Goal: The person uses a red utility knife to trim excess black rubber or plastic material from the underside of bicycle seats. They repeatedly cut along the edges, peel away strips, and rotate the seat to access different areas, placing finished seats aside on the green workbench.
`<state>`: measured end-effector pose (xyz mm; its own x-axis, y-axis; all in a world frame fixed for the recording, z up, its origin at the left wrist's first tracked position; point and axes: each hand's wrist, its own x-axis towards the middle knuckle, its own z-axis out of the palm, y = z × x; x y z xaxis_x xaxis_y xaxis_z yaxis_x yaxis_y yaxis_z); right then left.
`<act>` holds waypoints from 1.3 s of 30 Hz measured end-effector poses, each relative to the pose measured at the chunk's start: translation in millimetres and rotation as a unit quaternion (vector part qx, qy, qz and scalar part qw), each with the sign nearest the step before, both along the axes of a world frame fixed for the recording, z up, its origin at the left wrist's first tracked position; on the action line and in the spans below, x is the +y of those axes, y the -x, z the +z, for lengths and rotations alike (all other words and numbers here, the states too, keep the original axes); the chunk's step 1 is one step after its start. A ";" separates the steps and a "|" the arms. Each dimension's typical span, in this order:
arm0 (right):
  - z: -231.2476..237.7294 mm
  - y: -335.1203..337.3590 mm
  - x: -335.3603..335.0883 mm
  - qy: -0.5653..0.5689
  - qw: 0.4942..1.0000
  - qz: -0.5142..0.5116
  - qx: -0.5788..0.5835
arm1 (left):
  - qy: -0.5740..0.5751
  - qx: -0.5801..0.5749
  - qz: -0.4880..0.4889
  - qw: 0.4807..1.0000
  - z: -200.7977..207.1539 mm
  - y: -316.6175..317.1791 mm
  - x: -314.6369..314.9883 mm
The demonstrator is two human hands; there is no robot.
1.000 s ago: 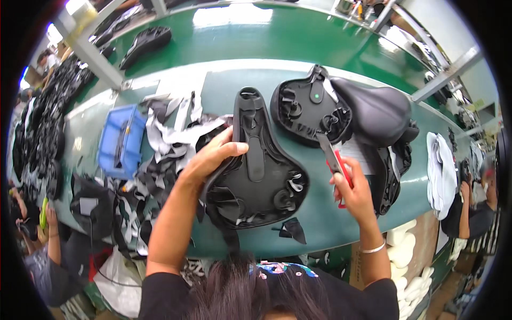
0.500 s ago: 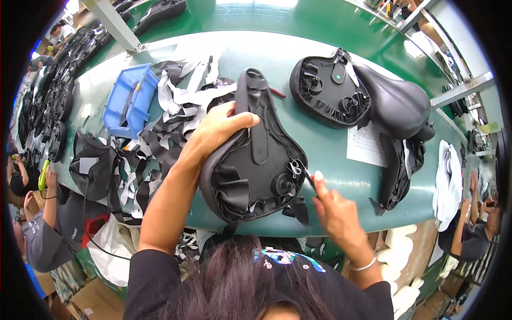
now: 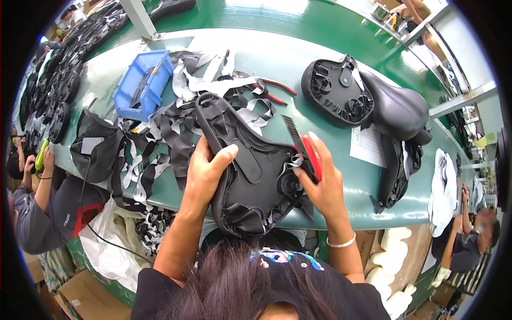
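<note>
Bicycle saddle facing underside up at the workbench's near edge

Its nose is pointing away and leftward, its broad rear lying nearest the person. The left hand is gripping the left side, thumb pressing on the inner face; the other fingers are mostly hiding beneath. The right hand is holding a red-handled cutter at the saddle's right rim, fingers closing around the handle, blade pointing away; whether the thumb is pinching the pale tab, I cannot tell. Fabric strips and a blue bin are lying to the left; a second upturned saddle is resting to the right.
</note>
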<state>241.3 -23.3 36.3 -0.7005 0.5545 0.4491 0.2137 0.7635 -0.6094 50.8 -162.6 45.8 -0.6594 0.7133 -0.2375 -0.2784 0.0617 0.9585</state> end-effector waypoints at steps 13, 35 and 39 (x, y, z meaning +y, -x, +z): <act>32.0 -11.9 3.5 0.256 0.966 -0.024 -0.002 | -0.019 0.622 -0.233 0.748 -8.8 -16.8 80.1; 23.7 -12.7 8.2 -0.094 0.952 -0.109 -0.272 | -0.051 0.713 -0.163 0.680 0.6 25.3 105.4; 29.4 -21.4 -20.1 -0.095 0.938 -0.106 -0.316 | -0.071 0.575 0.006 0.815 -9.9 37.0 112.8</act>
<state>262.7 -43.4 65.7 -0.7432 0.6634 0.0865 0.6457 0.7451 -0.1672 13.8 -49.8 35.8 -0.3942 0.6716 0.6273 0.8093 -0.0697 0.5832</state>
